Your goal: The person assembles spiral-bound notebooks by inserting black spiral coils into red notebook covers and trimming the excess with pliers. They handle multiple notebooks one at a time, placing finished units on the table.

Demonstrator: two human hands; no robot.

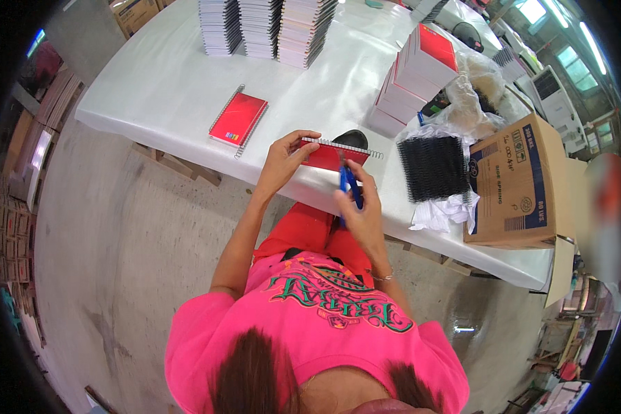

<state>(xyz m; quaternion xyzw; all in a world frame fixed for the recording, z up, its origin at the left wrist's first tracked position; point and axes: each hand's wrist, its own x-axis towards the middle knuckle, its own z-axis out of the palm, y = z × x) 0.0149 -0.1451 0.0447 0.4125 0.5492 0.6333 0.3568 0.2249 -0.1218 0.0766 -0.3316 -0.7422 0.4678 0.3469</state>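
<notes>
My left hand is closed on the left end of a small red spiral notebook, which is tilted up at the table's near edge. A wire coil runs along its upper edge and sticks out past the right end. In my right hand are blue-handled pliers, their tip against the notebook's cover below the coil. Just behind the notebook is a rounded black object, partly hidden. Another red notebook lies to the left, loose coil ends poking out at its corners.
Tall stacks of spiral-bound notebooks stand at the back of the white table. To the right are piled red-topped paper blocks, a bundle of black coils, crumpled plastic and an open cardboard box.
</notes>
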